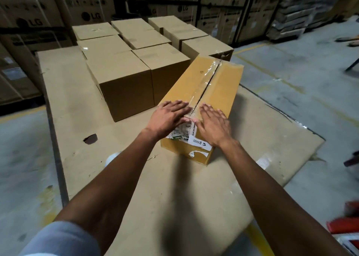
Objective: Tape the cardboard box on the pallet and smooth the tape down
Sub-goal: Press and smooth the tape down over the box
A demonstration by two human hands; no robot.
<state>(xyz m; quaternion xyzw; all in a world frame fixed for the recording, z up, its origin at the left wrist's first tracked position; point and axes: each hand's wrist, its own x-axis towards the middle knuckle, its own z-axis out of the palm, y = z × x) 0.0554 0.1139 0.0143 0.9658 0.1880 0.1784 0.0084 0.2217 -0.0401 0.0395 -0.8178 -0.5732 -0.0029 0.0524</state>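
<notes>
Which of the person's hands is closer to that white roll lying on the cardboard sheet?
Left. The left hand lies flat on the yellow box, on the side toward the white roll partly hidden behind the left forearm. The right hand rests farther away across the seam.

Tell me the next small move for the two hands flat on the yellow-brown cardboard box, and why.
Probably slide both palms forward along the clear tape strip toward the far end. The left hand and right hand lie flat at the near end of the long yellow-brown cardboard box, on either side of the centre seam, and the tape ahead looks wrinkled and shiny, so it seems not yet pressed down.
</notes>
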